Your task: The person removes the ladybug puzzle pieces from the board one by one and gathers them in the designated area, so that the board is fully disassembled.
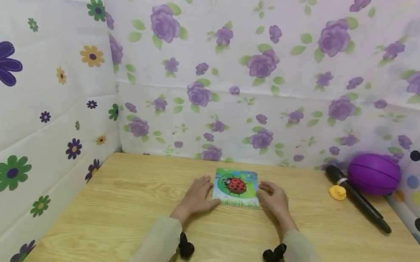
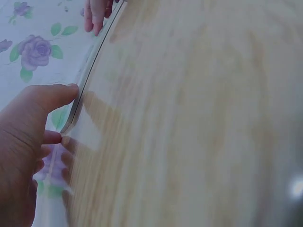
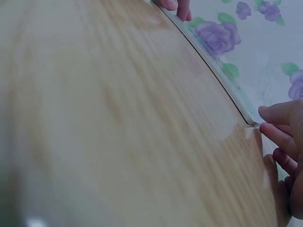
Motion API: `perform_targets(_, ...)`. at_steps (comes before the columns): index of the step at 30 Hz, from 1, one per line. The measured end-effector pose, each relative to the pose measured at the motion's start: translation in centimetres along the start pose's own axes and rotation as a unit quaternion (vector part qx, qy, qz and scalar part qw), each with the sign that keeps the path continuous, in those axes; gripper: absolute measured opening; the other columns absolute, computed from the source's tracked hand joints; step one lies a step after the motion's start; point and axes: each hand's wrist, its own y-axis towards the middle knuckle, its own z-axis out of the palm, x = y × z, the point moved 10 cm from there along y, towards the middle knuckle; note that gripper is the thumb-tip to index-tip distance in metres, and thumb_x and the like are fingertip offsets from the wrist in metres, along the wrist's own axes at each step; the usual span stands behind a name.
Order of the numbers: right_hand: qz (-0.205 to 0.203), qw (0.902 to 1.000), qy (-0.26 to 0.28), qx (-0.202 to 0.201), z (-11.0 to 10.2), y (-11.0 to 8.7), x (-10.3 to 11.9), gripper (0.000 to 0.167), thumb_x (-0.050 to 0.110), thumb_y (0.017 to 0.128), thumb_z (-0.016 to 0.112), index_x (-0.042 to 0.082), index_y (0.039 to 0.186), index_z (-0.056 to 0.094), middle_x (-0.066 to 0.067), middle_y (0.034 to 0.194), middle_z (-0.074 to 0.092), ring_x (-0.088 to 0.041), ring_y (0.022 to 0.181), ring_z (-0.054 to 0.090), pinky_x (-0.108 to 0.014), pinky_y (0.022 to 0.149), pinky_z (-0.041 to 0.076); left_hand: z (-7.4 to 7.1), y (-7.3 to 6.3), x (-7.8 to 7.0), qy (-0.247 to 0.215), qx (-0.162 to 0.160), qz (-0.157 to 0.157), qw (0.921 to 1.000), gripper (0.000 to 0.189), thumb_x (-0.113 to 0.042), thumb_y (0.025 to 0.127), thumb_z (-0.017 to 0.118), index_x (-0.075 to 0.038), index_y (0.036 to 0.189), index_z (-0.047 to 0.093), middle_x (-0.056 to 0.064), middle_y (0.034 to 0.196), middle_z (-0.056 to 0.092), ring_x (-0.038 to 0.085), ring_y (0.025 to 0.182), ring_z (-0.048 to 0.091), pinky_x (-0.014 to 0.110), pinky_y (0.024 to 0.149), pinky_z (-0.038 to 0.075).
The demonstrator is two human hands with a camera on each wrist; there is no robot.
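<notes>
- Ladybug panel [image 1: 237, 188] lay flat on the wooden table [image 1: 108, 223], in front of the floral cloth [image 1: 233, 56]. Table ran out past panel on both sides.
- Purple ball [image 1: 374, 174]: well right of panel, probably put there to leave elbow room.
- Black stick [image 1: 360, 202]: also right of panel, slanting past the ball. Contact between them: couldn't tell.
- Left hand [image 1: 196, 195]: at panel's left edge, fingers extended, thumb at near-left corner. Touching, not wrapped round it.
- Right hand [image 1: 275, 200]: at panel's right edge, fingers loosely bent, fingertips at the edge. No closed grip visible; pressure, couldn't tell. Hands roughly mirrored, likely to keep panel steady between them.
- Yellow duck [image 1: 338, 192]: right of panel, just beside the stick, likely out of the hands' way.
- Panel look: squarish, thin pale edge, bright print. Green and blue ground, grass along near edge, red ladybug with black spots mid-panel, head to the left.
</notes>
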Motion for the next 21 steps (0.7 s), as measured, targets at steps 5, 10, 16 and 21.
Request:
perform_targets(5, 0.019, 0.9997, -0.007, 0.016, 0.4, 0.2, 0.1, 0.047, 0.021, 0.092, 0.065, 0.009, 0.136, 0.056, -0.011, 0.130, 0.066, -0.036, 0.128, 0.053, -0.054, 0.112, 0.037, 0.2, 0.1, -0.1, -0.016, 0.006, -0.003, 0.9999, 0.065, -0.045, 0.089, 0.063, 0.002, 0.133, 0.054, 0.022, 0.152, 0.040, 0.041, 0.147, 0.028, 0.053, 0.125, 0.017)
perform_targets(10, 0.027, 0.9991, 0.010, 0.033, 1.4, 0.2, 0.6, 0.047, 0.018, 0.090, 0.067, 0.006, 0.134, 0.056, -0.015, 0.130, 0.065, -0.037, 0.126, 0.054, -0.054, 0.115, 0.028, -0.2, -0.7, 0.9, -0.032, 0.001, -0.019, 0.9993, 0.066, -0.044, 0.087, 0.068, 0.002, 0.132, 0.057, 0.020, 0.153, 0.041, 0.039, 0.148, 0.028, 0.051, 0.125, 0.016)
perform_targets(16, 0.028, 0.9987, 0.015, 0.039, 3.8, -0.3, 2.2, 0.044, 0.018, 0.088, 0.068, 0.008, 0.130, 0.060, -0.013, 0.126, 0.067, -0.034, 0.124, 0.055, -0.053, 0.113, 0.032, -1.7, -2.6, 3.2, -0.048, -0.012, -0.052, 0.9974, 0.067, -0.045, 0.084, 0.072, 0.000, 0.132, 0.058, 0.017, 0.154, 0.041, 0.037, 0.149, 0.025, 0.053, 0.125, 0.016)
perform_targets(21, 0.039, 0.9986, 0.021, 0.030, 6.0, -1.4, 3.7, 0.039, 0.017, 0.085, 0.070, 0.011, 0.123, 0.064, -0.008, 0.121, 0.069, -0.029, 0.116, 0.059, -0.050, 0.111, 0.034, -3.1, -4.5, 4.9, -0.071, -0.006, -0.070, 0.9951, 0.066, -0.041, 0.082, 0.076, 0.001, 0.131, 0.059, 0.016, 0.155, 0.038, 0.038, 0.150, 0.022, 0.056, 0.123, 0.018)
